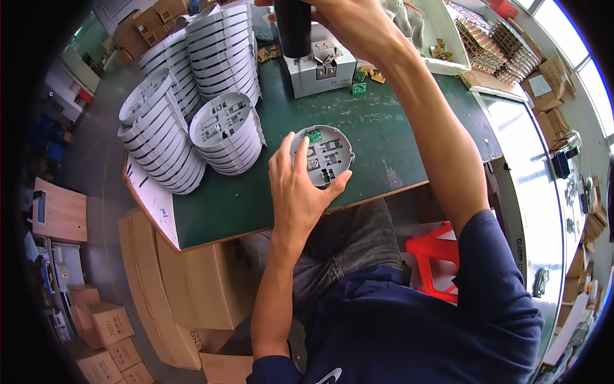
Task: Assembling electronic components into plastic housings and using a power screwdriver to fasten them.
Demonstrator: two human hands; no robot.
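Grey round plastic base [323, 155], ribbed inside, perhaps a small green board.

Stacks of grey round housings [192, 96] crowd green desk [384, 128] at left. Small green circuit boards [359, 88] beside grey metal fixture box [320, 67]. Cardboard boxes [185, 288] below desk; red stool [438, 259] at right.

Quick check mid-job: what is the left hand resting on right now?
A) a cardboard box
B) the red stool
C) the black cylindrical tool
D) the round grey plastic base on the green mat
D: the left hand lies over the round grey base on the green mat, while the right hand grips the black tool.
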